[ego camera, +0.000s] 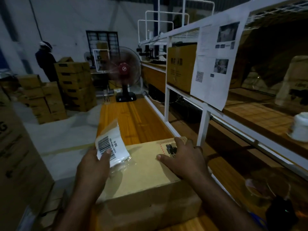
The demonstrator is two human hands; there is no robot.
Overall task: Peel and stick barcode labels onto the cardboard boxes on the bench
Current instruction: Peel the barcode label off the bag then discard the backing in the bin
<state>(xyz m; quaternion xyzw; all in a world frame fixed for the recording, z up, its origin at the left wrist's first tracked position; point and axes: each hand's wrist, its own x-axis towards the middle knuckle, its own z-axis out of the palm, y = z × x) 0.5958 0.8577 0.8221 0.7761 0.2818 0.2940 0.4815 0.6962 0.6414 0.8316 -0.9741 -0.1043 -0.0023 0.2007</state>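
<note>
A closed cardboard box lies on the wooden bench right in front of me. My left hand holds a white barcode label sheet with a yellowish backing, its thumb pressed on the barcode, above the box's left top edge. Crumpled clear film hangs under the sheet. My right hand rests flat on the box's right top, fingers spread, beside a small printed black mark.
A white metal shelf frame runs along the bench's right side, with a box and a paper notice on it. A spinning red fan stands at the bench's far end. Stacked cartons and a person stand at the left.
</note>
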